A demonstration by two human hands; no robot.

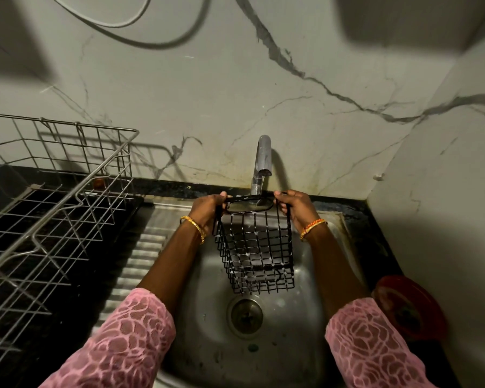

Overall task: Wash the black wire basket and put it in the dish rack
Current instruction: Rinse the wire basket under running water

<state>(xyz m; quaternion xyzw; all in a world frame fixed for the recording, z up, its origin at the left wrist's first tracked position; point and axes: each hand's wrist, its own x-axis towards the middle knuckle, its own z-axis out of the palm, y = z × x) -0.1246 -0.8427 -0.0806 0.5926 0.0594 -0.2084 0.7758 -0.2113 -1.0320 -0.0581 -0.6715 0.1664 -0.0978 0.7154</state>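
Observation:
The black wire basket hangs over the steel sink, tilted with its open top toward the wall. Water runs from the steel tap onto its upper rim. My left hand grips the rim's left end, fingers curled round the wire. My right hand grips the right end the same way. White foam clings to the basket's wires. The metal dish rack stands on the black counter to the left of the sink, apart from the basket.
A ribbed steel drainboard lies between rack and sink bowl. The round drain is below the basket. A red bowl sits on the counter at the right. Marble walls close the back and right side.

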